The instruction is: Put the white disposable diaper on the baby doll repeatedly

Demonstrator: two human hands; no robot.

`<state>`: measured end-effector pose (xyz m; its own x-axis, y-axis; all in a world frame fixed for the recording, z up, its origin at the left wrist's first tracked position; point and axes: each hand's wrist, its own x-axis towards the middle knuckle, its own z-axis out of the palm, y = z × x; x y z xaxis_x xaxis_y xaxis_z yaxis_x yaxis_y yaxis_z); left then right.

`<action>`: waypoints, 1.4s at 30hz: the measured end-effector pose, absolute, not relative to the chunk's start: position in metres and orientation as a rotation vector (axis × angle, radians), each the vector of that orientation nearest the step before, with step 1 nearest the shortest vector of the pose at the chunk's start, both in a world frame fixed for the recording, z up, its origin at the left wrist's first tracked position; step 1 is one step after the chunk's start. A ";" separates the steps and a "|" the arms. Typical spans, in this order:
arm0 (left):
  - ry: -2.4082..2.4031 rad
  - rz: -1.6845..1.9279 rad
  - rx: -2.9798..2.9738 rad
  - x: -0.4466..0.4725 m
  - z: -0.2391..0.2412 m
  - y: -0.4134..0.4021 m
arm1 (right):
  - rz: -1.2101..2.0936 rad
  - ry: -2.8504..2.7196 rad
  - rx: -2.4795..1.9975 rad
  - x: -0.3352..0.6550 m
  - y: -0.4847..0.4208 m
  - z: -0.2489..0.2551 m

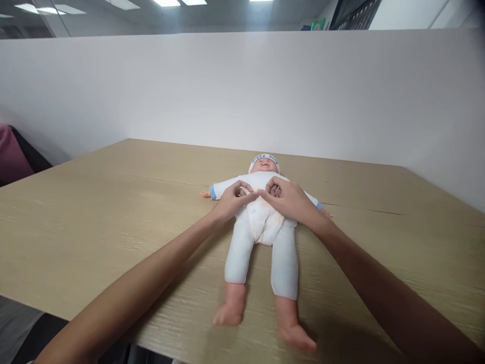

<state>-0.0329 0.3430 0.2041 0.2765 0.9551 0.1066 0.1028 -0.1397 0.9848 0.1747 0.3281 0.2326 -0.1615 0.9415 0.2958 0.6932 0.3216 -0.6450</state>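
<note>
A baby doll (286, 268) in a white suit with blue cuffs and a lettered white cap lies on its back, feet towards me. Around its hips is a white diaper (265, 222) with faint coloured prints. At the diaper's upper front edge, my left hand (237, 198) is closed in a pinch. My right hand (286, 197) pinches the same edge from the other side. The thumbs almost meet over the doll's belly. My fingers partly hide the diaper's waist and its sides.
The doll lies on a wood-coloured table (94, 217) with a seam running across it. A white partition (227, 86) rises behind the table's far edge. At the far left is a maroon and black item (15, 156), perhaps a chair back.
</note>
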 end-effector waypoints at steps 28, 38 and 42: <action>1.256 0.771 2.236 -0.049 0.194 0.256 | 0.015 -2.133 -1.484 0.178 0.211 0.172; 1.205 0.882 2.261 -0.050 0.188 0.256 | 0.045 -2.059 -1.428 0.172 0.206 0.161; 1.115 0.906 2.247 -0.052 0.190 0.256 | 0.114 -2.076 -1.397 0.171 0.205 0.165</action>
